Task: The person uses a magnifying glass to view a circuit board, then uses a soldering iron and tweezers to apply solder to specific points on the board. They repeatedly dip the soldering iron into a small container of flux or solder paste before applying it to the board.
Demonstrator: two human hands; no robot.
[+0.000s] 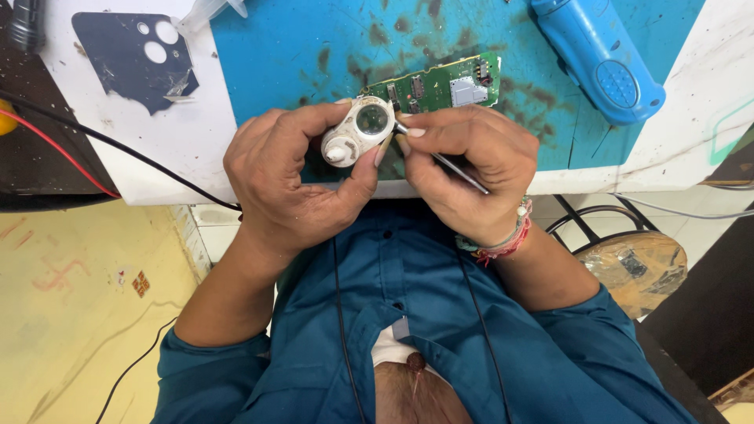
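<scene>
My left hand [287, 177] holds a small white magnifier loupe [357, 129] with a round lens, pinched between thumb and fingers. Just right of it my right hand [467, 169] grips a thin metal tool [459, 171], its tip reaching toward the loupe's lens. Both hands hover at the near edge of the blue work mat [314, 47]. A green circuit board [444, 85] lies on the mat directly behind the fingers, partly hidden by them.
A blue handheld tool [601, 55] lies at the mat's upper right. A dark phone back cover [129, 55] rests on the white table [165, 145] at left. Red and black wires [71, 145] cross the left edge. A stool [632, 263] stands lower right.
</scene>
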